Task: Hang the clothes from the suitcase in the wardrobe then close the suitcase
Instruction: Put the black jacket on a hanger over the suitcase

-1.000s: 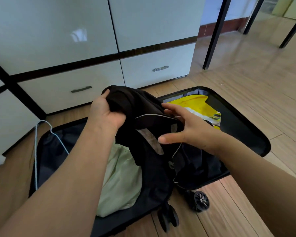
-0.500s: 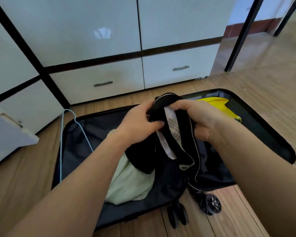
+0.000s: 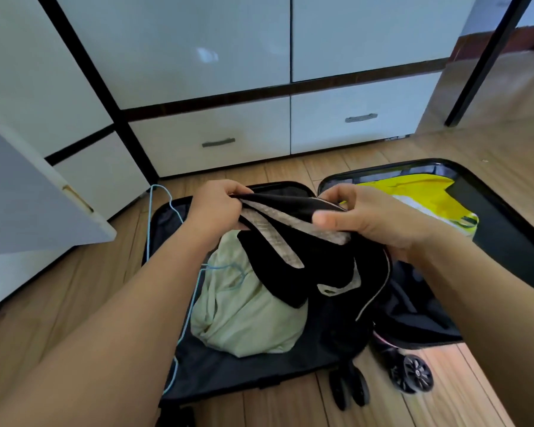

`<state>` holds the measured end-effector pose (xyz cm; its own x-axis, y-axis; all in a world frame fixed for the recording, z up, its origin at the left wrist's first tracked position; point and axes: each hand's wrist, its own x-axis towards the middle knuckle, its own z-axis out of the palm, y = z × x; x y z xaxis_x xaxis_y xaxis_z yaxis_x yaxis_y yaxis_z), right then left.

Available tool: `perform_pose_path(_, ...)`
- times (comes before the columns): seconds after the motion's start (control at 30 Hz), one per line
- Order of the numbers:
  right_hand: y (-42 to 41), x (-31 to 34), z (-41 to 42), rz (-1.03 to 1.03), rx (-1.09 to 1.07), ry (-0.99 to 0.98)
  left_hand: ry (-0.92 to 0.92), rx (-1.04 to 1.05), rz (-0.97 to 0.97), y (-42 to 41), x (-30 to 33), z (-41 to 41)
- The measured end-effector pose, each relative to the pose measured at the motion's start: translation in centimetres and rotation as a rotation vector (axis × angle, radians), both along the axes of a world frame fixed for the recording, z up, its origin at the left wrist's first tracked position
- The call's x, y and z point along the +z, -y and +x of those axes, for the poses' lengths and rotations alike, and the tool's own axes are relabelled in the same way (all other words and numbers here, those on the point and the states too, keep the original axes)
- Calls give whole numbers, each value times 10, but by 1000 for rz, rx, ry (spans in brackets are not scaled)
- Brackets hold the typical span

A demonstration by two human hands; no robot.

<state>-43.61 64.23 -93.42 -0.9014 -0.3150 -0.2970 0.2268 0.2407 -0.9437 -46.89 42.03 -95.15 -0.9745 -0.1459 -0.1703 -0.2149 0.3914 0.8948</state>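
A black suitcase (image 3: 503, 217) lies open on the wooden floor in front of the white wardrobe (image 3: 198, 57). Over its middle I hold a black garment (image 3: 330, 266) with a grey inner band, stretched between both hands. My left hand (image 3: 216, 208) pinches its left end and my right hand (image 3: 373, 220) grips the right end. The rest of the garment hangs down into the case. A pale green garment (image 3: 247, 312) lies bunched in the left half. A yellow garment (image 3: 426, 198) lies in the right half. A light blue wire hanger (image 3: 158, 208) rests at the case's left edge.
An open white wardrobe door (image 3: 28, 204) juts out at the left, close to the suitcase. Two drawers with grey handles (image 3: 219, 142) sit low in the wardrobe. A black post (image 3: 481, 63) stands at the right. The suitcase wheels (image 3: 413, 375) point towards me.
My hands have drawn apart, spreading the top edge of the black garment between them. The view has swung left, bringing the open wardrobe door further in.
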Motion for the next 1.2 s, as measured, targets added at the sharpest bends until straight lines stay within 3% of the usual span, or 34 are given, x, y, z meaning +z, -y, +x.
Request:
perform_pose_path(0.1,10,-14,-6,855,40,-350,34,78,35,11,-8,-2)
perform_pose_path(0.17,11,-26,-8,1009,-171,-472,63,163,91,17,-13,-6)
perform_pose_path(0.23,4,-37,-11,964,-330,-415,72,196,136,25,-22,-8)
perform_pose_path(0.3,-6,-44,-15,782,-450,-230,90,117,127,36,-35,-4)
perform_pose_path(0.4,-9,-44,-14,388,-605,-16,297,9,-153,54,-64,11)
perform_pose_path(0.47,-7,-44,-15,411,-595,-49,513,2,-446,61,-88,24)
perform_pose_path(0.5,-6,-43,-16,434,-589,-65,614,27,-494,62,-99,31)
perform_pose_path(0.57,-3,-41,-18,362,-577,-29,736,102,-394,59,-114,39)
perform_pose_path(0.63,-5,-43,-17,314,-580,15,747,116,-444,56,-119,40)
perform_pose_path(0.73,-8,-47,-13,356,-604,-31,478,196,-643,49,-108,28)
perform_pose_path(0.83,-15,-48,-11,391,-659,-94,111,283,-503,26,-66,15)
perform_pose_path(0.93,-25,-45,-10,495,-690,-166,-235,234,-417,-1,-24,8)
perform_pose_path(1.07,-37,-41,-8,263,-745,-10,-520,134,-45,-27,22,-2)
perform_pose_path(1.2,-46,-22,0,-11,-669,117,-613,-56,384,-52,44,1)
